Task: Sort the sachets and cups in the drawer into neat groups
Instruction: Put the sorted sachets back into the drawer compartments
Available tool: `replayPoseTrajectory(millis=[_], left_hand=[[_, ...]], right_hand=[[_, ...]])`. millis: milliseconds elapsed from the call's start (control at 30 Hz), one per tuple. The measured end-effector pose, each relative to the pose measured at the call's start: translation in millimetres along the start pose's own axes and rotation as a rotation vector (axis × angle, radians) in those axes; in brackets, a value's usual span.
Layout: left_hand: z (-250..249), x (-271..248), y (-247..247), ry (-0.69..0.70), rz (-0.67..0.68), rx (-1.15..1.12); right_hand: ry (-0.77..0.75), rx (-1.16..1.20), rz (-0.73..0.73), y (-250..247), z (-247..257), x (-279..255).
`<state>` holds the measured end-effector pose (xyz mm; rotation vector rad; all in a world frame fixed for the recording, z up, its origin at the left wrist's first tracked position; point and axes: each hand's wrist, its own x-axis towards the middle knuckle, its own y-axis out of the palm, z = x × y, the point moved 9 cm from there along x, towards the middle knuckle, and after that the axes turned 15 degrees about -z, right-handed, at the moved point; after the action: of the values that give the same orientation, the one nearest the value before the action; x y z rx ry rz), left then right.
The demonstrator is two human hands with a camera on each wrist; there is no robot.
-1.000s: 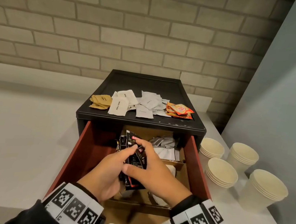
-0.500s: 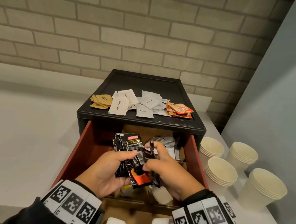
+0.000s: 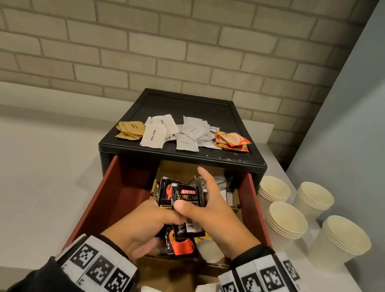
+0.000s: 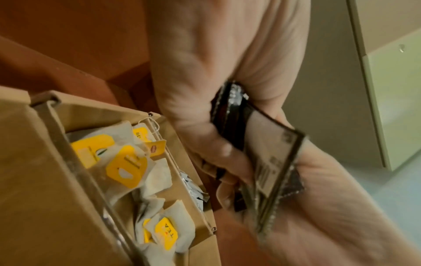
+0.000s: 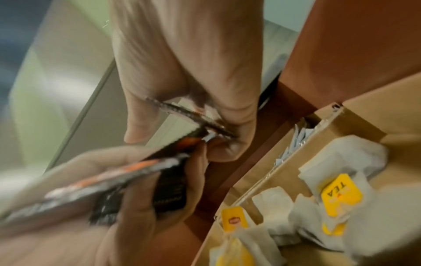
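Observation:
Both hands hold a bundle of black coffee sachets point(image 3: 181, 194) upright above the open red drawer point(image 3: 116, 192). My left hand point(image 3: 157, 219) grips the bundle's lower part, fingers curled round it point(image 4: 230, 111). My right hand point(image 3: 212, 209) pinches the upper part, thumb on the front and fingers behind; the right wrist view shows this pinch on a sachet edge point(image 5: 196, 115). Tea bags point(image 4: 127, 162) with yellow tags lie in a cardboard compartment below. Stacks of paper cups point(image 3: 285, 221) stand on the counter to the right.
On the black cabinet top point(image 3: 189, 106) lie grouped brown sachets point(image 3: 130, 130), white sugar sachets point(image 3: 154, 132), cream sachets point(image 3: 192, 133) and orange sachets point(image 3: 231, 141). Silver sachets lie at the drawer's back. A brick wall stands behind. A dark object sits at the far left counter edge.
The two hands have lifted the black sachets up out of the drawer and gathered them upright. The right hand has shifted to the bundle's right side, thumb on the front.

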<state>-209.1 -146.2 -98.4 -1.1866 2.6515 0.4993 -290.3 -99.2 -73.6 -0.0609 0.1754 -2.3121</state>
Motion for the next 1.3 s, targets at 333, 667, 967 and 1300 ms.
replayPoseTrajectory(millis=[333, 667, 967, 1300], left_hand=[[13, -6, 9, -0.084, 0.121, 0.031], [-7, 0, -4, -0.007, 0.004, -0.144], [1, 2, -6, -0.163, -0.065, -0.234], [0, 5, -20, 0.0, -0.214, -0.052]], right_hand=[[0.035, -0.269, 0.035, 7, -9, -3], [0.193, 0.118, 0.083, 9, -10, -9], [0.156, 0.068, 0.002, 1, -12, -3], [0.04, 0.191, -0.031, -3, 7, -4]])
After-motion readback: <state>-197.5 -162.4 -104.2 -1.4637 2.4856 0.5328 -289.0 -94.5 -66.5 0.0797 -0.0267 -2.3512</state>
